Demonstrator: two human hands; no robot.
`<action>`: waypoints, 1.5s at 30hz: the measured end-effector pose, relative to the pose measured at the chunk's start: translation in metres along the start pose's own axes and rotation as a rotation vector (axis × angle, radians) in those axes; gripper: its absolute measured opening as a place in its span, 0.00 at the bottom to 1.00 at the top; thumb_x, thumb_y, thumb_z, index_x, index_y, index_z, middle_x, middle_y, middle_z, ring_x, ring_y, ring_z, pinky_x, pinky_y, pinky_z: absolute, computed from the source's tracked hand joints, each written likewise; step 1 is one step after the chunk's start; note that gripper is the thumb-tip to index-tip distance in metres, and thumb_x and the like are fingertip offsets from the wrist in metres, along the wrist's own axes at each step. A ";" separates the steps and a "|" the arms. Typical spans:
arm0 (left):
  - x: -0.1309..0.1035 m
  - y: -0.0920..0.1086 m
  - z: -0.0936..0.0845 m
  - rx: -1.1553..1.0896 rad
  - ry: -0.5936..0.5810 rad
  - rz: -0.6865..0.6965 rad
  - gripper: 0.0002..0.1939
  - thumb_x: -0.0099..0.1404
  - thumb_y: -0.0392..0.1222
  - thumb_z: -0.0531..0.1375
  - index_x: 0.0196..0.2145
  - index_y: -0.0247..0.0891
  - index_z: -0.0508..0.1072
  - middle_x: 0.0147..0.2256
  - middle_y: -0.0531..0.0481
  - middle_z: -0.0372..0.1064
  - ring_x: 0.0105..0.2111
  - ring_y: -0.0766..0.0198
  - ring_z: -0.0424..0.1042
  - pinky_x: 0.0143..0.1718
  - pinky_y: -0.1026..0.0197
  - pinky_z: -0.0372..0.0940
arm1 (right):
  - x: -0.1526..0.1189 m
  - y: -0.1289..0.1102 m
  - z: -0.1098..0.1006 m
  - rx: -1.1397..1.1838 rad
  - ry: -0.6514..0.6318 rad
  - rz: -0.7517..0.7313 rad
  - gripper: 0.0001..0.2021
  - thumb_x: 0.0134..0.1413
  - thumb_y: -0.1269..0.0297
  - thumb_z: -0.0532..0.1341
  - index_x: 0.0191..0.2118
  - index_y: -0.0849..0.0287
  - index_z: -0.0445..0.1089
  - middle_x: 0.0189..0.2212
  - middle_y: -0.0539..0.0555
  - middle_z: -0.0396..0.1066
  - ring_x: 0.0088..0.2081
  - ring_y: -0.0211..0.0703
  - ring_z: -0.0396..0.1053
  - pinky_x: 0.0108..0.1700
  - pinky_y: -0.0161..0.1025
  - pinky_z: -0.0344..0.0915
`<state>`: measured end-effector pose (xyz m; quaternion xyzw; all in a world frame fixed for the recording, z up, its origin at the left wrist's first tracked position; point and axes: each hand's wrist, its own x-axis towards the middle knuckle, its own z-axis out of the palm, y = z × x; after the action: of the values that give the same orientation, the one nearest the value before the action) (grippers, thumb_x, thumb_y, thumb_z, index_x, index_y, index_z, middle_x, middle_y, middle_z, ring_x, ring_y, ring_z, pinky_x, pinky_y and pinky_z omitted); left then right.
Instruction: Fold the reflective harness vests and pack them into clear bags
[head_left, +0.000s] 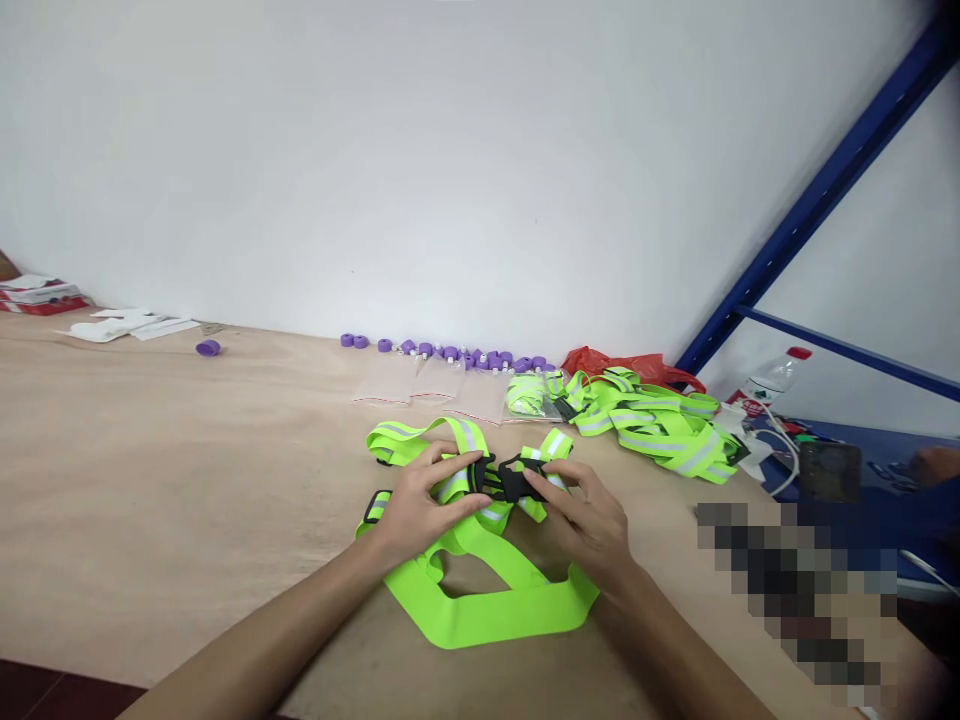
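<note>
Pinching a buckle's black prong half (480, 474) in left grip (420, 510), socket half (516, 483) in right grip (594, 515), maybe partly slotted, kinda hard to tell. Got neon strap (499, 618) looped around both.

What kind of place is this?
Likely a small workshop or packing room: a broad wooden worktop, a heap of neon reflective straps, and several clear plastic bags laid out near the wall.
</note>
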<state>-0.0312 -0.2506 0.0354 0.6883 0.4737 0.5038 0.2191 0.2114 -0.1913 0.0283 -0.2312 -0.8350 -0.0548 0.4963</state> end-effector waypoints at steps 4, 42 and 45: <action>0.001 -0.001 0.002 -0.007 0.029 -0.089 0.21 0.61 0.53 0.68 0.47 0.42 0.75 0.44 0.45 0.73 0.43 0.53 0.71 0.42 0.56 0.65 | 0.004 -0.006 0.000 0.071 0.006 -0.014 0.21 0.59 0.73 0.62 0.56 0.48 0.74 0.42 0.58 0.75 0.40 0.46 0.76 0.39 0.39 0.76; 0.001 -0.002 -0.008 0.046 -0.191 -0.033 0.22 0.64 0.49 0.66 0.53 0.43 0.66 0.52 0.44 0.72 0.52 0.51 0.72 0.54 0.51 0.67 | 0.002 -0.013 0.004 0.276 -0.008 0.069 0.17 0.57 0.76 0.64 0.50 0.52 0.78 0.41 0.59 0.74 0.40 0.45 0.76 0.40 0.39 0.76; 0.001 -0.002 -0.007 0.053 -0.189 -0.031 0.22 0.64 0.49 0.66 0.52 0.43 0.66 0.51 0.44 0.73 0.51 0.51 0.72 0.53 0.52 0.67 | 0.002 -0.014 0.005 0.263 -0.017 0.071 0.16 0.58 0.75 0.64 0.50 0.52 0.78 0.41 0.58 0.74 0.40 0.45 0.76 0.39 0.39 0.76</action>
<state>-0.0380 -0.2502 0.0373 0.7309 0.4747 0.4205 0.2522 0.2004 -0.2016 0.0296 -0.1940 -0.8306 0.0745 0.5167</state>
